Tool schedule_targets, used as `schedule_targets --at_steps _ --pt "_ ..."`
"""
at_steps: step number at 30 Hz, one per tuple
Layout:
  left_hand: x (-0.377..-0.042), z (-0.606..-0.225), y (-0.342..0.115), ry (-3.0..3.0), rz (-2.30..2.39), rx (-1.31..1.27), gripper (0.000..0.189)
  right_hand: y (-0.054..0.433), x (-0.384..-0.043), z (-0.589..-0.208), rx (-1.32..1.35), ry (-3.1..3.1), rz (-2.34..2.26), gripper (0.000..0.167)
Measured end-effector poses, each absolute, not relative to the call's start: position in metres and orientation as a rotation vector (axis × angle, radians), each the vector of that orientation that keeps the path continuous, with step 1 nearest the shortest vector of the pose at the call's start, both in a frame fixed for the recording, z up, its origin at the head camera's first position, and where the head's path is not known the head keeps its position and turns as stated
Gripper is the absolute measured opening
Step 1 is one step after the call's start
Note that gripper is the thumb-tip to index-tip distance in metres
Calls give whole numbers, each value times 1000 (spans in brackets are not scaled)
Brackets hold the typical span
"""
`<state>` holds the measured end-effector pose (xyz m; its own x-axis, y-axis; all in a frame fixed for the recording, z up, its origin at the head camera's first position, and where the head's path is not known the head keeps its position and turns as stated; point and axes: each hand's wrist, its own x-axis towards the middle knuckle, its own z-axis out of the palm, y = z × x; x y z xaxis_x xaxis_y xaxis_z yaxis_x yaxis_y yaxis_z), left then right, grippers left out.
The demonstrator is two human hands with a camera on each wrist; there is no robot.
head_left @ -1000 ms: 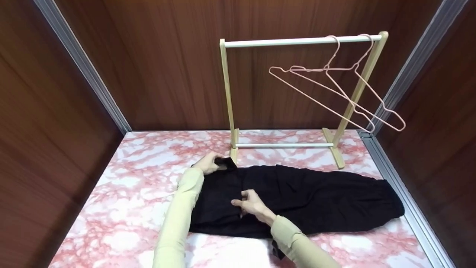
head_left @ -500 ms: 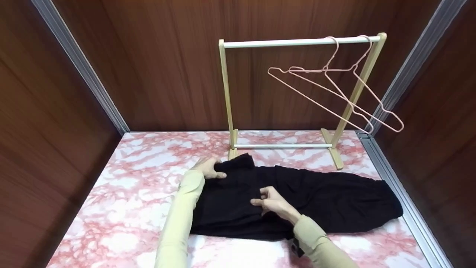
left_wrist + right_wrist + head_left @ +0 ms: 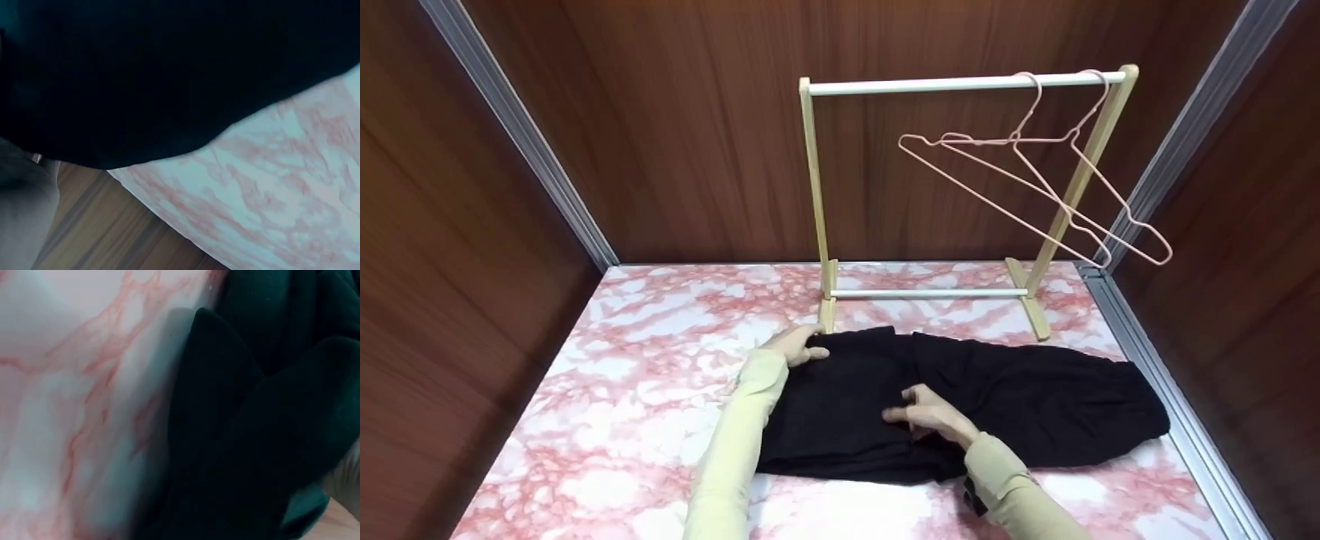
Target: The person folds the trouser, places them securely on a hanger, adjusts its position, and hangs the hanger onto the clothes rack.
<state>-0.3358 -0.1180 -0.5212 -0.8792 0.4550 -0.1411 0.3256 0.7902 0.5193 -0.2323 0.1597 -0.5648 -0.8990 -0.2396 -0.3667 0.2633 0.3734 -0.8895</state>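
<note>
A pair of black pants (image 3: 840,405), folded over at the left end, lies across the table. At its far left corner my left hand (image 3: 795,346) holds the fold, thumb on top of the cloth and fingers along the far edge. My right hand (image 3: 934,415) pinches the right edge of the folded-over layer, near the middle; its lower fingers are partly hidden. The left wrist view is mostly filled by the dark cloth (image 3: 140,79), close to the camera. In the right wrist view, bunched black cloth (image 3: 225,416) hides the fingers.
Behind the pants stands a small rack (image 3: 919,87) with wooden posts and white bars. Two pink hangers (image 3: 960,180) hang at its right end. Brown wood-look panels (image 3: 720,150) with metal corner strips enclose the table (image 3: 645,390), whose top is pink-and-white marbled.
The folded layer has slid to the right along with my right hand. My left hand has also shifted right, and the raised far corner now lies flatter.
</note>
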Motion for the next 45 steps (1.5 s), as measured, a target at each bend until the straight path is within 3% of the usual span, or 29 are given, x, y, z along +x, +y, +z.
schedule_targets --at_steps 3,6,9,15,20,29,36,42,45 --pt "-336 -526 -115 2733 708 593 40 153 -237 -570 181 2161 -1654 86" --pt "-336 -528 -113 2747 687 589 40 146 -242 -576 281 2146 -1733 92" --pt "-335 -529 -112 2756 670 607 41 139 -246 -579 318 2167 -1784 89" --pt "-335 -530 -114 2792 629 605 51 133 -246 -574 180 2372 -1806 66" --pt "-336 -528 -117 2796 612 562 58 146 -243 -564 102 2650 -1662 60" --pt "-339 -528 -121 2837 556 519 48 190 -241 -560 48 2766 -1600 53" --pt "-338 -531 -112 2749 713 554 41 211 -239 -571 117 2668 -1436 61" --pt "-334 -525 -106 2742 704 545 37 213 -240 -574 297 2404 -1596 76" --pt "-334 -521 -102 2750 607 562 40 212 -244 -572 396 2216 -1747 68"
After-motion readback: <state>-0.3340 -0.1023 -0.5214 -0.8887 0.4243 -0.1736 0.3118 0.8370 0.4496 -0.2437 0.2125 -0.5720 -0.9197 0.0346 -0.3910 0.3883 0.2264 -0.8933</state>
